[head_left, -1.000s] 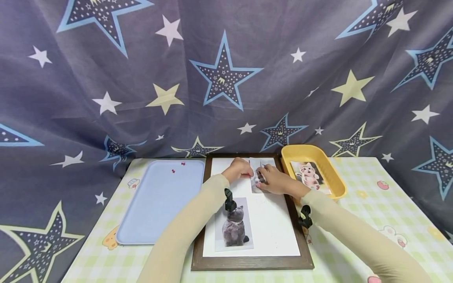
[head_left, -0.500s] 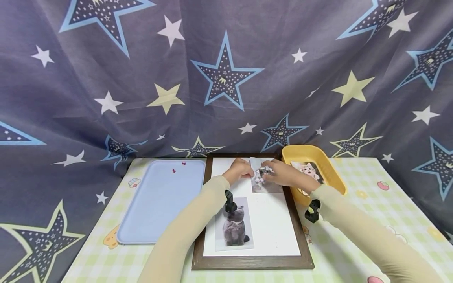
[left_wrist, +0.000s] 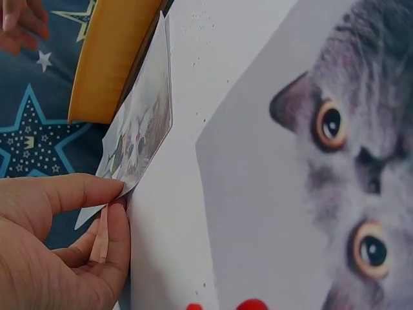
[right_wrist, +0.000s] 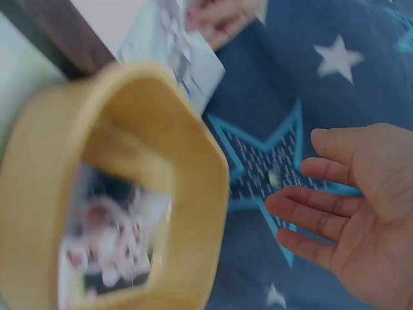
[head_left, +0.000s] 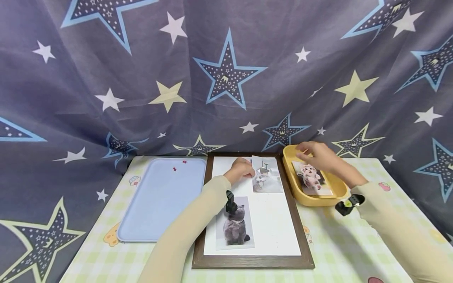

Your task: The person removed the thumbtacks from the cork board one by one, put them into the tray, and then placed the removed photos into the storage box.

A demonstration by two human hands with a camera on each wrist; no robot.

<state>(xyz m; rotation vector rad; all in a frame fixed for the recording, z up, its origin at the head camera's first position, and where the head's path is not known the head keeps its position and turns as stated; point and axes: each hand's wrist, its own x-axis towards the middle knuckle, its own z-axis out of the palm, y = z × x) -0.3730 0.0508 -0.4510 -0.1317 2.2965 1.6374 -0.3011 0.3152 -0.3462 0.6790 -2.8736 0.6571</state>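
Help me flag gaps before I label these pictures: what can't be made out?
Head view: part of the grey cat photo, hidden by the black wrist device; shape of the red bits on the blue tray, too small.
Left wrist view: part of the light cat photo, covered by the left hand; red shapes, cut off by the bottom edge.
Right wrist view: fine detail of the kitten photo, blurred.

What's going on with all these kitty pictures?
Someone's left grip is pinching the edge of a pale kitten photo near the top of a framed white board. A gray cat photo lies lower down on it. Their right grip holds nothing, close to a yellow basket with another kitten photo inside. Two red pins lie on the blue tray.
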